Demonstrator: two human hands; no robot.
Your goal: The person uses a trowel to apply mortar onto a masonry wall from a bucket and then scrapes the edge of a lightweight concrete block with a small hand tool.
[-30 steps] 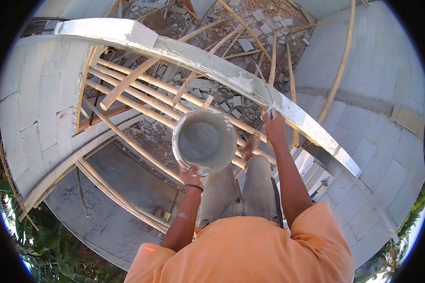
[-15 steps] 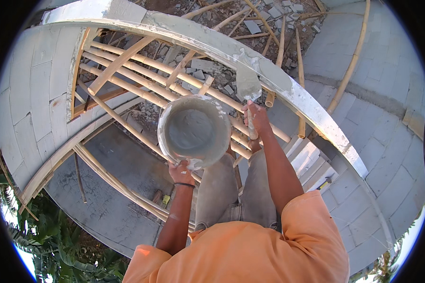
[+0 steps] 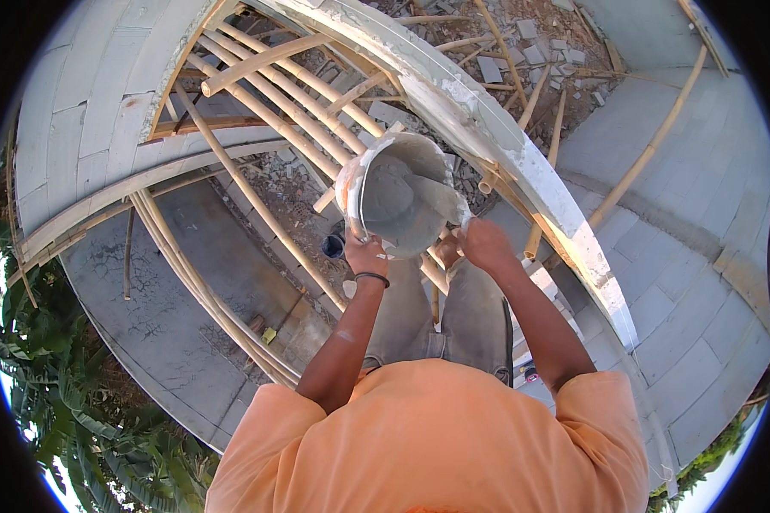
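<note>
My left hand [image 3: 366, 255], with a dark band at the wrist, grips the near rim of a mortar-smeared bucket [image 3: 347, 195]. The bucket is tilted, and wet grey mortar [image 3: 388, 191] lies inside it. Closed around a trowel's handle is my right hand [image 3: 486, 244], just beside the bucket's right rim. The trowel's [image 3: 441, 202] grey-coated blade reaches over that rim into the bucket, its tip by the mortar. My fingers hide most of the handle.
Bamboo poles [image 3: 295, 115] span the opening under the bucket, with rubble [image 3: 535, 56] below. A mortar-topped wall beam [image 3: 522, 154] curves past on the right. Light block walls [image 3: 103, 85] stand on both sides. A dark cup-like thing [image 3: 334, 246] sits left of the bucket.
The trowel has come off the top of the beam and down into the bucket. My left hand has moved the bucket rightward and slightly up, tilting it toward the trowel. The view has shifted.
</note>
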